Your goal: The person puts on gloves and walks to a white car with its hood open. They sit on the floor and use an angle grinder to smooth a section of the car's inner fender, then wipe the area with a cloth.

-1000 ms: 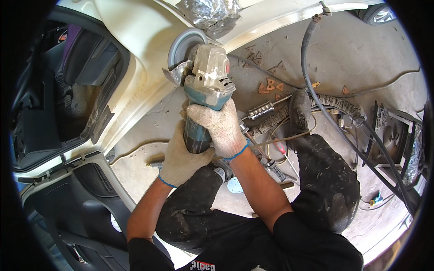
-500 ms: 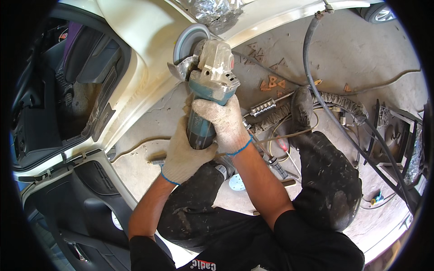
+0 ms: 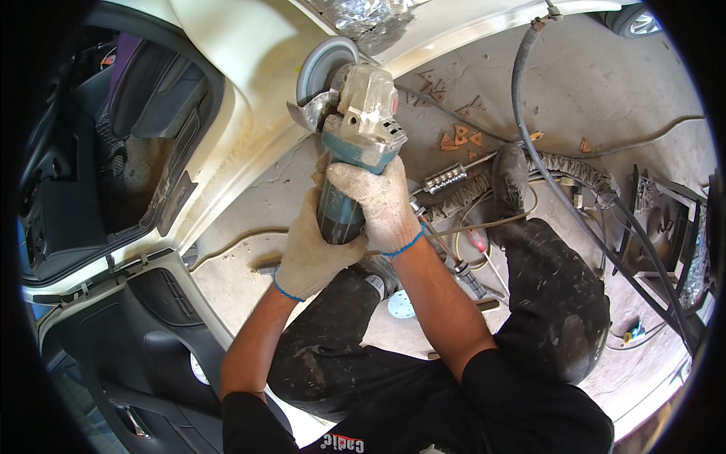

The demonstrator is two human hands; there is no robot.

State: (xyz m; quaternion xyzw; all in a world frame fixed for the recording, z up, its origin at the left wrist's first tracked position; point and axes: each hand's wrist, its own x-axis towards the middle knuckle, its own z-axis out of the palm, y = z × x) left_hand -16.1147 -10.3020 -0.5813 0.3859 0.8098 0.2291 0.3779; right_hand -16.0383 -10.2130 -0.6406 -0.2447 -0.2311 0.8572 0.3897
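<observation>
An angle grinder (image 3: 364, 136) with a teal and dark body and a dusty gearhead is held in both gloved hands. My left hand (image 3: 311, 253), in a pale knit glove, wraps round the rear of its body. Just behind the gearhead, my right hand (image 3: 378, 200) is closed on the upper body, thumb across the front. The grey disc (image 3: 327, 66) stands beside the cream car body panel (image 3: 257, 83); whether it touches cannot be made out. A bent metal guard (image 3: 308, 115) sits by the disc. Crumpled silver foil (image 3: 367, 23) covers part of the panel beyond.
An open car door (image 3: 144, 340) lies at the left, below the doorway with a seat. Hoses (image 3: 522, 91) and cables cross the floor on the right. Several rusty triangular pieces (image 3: 460, 138), a perforated pale blue disc (image 3: 401, 304) and a black metal frame (image 3: 665, 227) are there too.
The view has shifted slightly, so the grinder and both hands appear a little further right. My grip on the grinder is the same.
</observation>
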